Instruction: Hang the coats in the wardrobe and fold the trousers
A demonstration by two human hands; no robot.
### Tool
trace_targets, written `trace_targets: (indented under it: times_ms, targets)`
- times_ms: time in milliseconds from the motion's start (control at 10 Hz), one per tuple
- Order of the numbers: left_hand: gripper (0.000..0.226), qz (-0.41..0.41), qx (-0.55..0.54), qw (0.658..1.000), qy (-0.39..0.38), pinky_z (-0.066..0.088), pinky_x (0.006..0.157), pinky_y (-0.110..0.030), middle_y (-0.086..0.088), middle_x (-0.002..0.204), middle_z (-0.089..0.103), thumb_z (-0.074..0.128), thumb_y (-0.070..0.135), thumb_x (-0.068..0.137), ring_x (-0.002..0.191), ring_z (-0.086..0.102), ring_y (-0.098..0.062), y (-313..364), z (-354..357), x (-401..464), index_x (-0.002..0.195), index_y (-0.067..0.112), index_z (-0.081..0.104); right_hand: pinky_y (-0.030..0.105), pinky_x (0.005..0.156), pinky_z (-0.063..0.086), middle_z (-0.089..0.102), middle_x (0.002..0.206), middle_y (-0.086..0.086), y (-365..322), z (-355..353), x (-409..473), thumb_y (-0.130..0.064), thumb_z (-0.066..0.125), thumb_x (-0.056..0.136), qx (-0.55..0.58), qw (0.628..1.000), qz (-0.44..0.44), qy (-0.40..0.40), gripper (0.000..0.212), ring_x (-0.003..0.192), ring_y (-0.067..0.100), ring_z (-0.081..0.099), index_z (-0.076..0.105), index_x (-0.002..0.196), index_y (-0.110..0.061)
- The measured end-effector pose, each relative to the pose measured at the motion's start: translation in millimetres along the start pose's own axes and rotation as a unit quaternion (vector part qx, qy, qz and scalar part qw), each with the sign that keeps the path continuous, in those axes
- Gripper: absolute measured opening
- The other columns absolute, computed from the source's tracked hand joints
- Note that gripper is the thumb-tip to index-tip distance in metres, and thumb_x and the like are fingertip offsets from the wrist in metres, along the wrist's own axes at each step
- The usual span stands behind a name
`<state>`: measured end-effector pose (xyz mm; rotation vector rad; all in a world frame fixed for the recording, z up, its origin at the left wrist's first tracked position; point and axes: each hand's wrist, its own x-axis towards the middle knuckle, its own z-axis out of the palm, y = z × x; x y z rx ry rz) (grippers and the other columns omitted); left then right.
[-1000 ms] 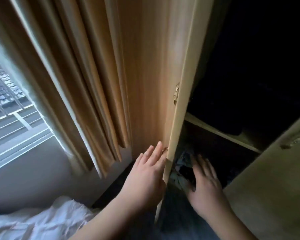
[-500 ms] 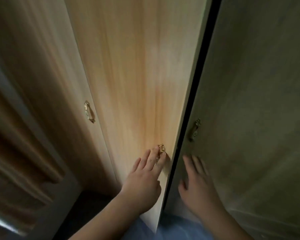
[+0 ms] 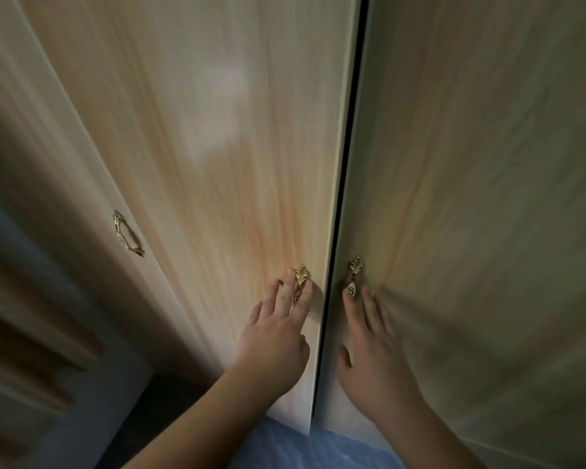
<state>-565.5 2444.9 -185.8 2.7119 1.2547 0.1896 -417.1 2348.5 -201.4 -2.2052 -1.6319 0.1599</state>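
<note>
The wardrobe fills the view with two pale wood doors, almost together with only a thin dark gap between them. My left hand [image 3: 278, 336] lies flat on the left door [image 3: 217, 147], straight fingers touching its gold handle [image 3: 301, 277]. My right hand [image 3: 372, 350] presses flat on the right door [image 3: 487, 198], fingertips just under that door's gold handle [image 3: 354, 272]. No coats or trousers show; the wardrobe's inside is hidden.
A third wardrobe door [image 3: 31, 137] with a gold handle [image 3: 126, 233] stands to the left. Brown curtain folds [image 3: 21, 333] hang at the far left. Blue fabric [image 3: 312, 448] lies at the bottom, under the doors' lower edge.
One second ago the wardrobe stood open with dark clothes visible. Both hands have pushed the doors inward, and the gap has narrowed to a thin line. The view has swung right, away from the window.
</note>
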Motion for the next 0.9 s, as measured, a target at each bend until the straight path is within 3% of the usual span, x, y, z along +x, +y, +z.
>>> trace_targets:
  times_ms: [300, 400, 600, 800, 900]
  targets:
    - [0.085, -0.024, -0.015, 1.0, 0.006, 0.002, 0.12, -0.038, 0.005, 0.157, -0.032, 0.042, 0.025, 0.096, 0.15, -0.017, -0.022, 9.3, 3.6, 33.2, 0.151, 0.039, -0.02, 0.041, 0.124, 0.015, -0.02, 0.166, 0.003, 1.9, 11.7, 21.4, -0.03, 0.058, 0.089, 0.006, 0.999, -0.033, 0.014, 0.09, 0.154, 0.022, -0.012, 0.003, 0.16, -0.023]
    - [0.085, -0.026, -0.02, 0.999, 0.004, 0.006, 0.122, -0.04, 0.006, 0.158, -0.032, 0.043, 0.024, 0.096, 0.151, -0.014, -0.021, 10.7, 3.2, 38.5, 0.151, 0.04, -0.02, 0.037, 0.123, 0.01, -0.023, 0.164, 0.003, 1.8, 12.0, 20.6, -0.028, 0.062, 0.087, 0.011, 0.999, -0.045, 0.028, 0.094, 0.152, 0.019, -0.018, 0.004, 0.16, -0.02]
    - [0.087, -0.029, -0.049, 0.998, -0.004, 0.022, 0.121, -0.043, 0.006, 0.16, -0.028, 0.046, 0.024, 0.093, 0.152, -0.001, -0.023, 13.9, 3.4, 40.1, 0.153, 0.036, -0.016, 0.044, 0.123, 0.019, -0.023, 0.165, -0.003, 6.0, 8.0, 20.4, -0.03, 0.058, 0.09, 0.021, 1.0, -0.021, 0.003, 0.091, 0.155, 0.023, -0.006, 0.0, 0.159, -0.027]
    - [0.081, -0.013, -0.031, 0.999, -0.016, 0.007, 0.122, -0.045, 0.003, 0.165, -0.016, 0.045, 0.027, 0.094, 0.152, -0.012, -0.027, 7.6, -11.6, 11.7, 0.153, 0.043, -0.008, 0.048, 0.123, 0.017, -0.016, 0.167, -0.002, -4.3, -8.8, -1.6, -0.032, 0.051, 0.095, 0.0, 1.0, 0.009, -0.012, 0.087, 0.154, 0.026, -0.006, -0.01, 0.158, -0.03]
    - [0.077, -0.009, -0.009, 1.0, -0.026, 0.004, 0.123, -0.047, 0.0, 0.164, -0.016, 0.041, 0.033, 0.098, 0.15, -0.016, -0.027, 3.1, -17.8, -22.4, 0.152, 0.042, -0.013, 0.046, 0.125, 0.013, -0.009, 0.168, 0.001, -22.8, -13.1, -29.9, -0.036, 0.045, 0.098, -0.019, 1.0, 0.021, -0.014, 0.084, 0.154, 0.027, -0.004, -0.013, 0.157, -0.031]
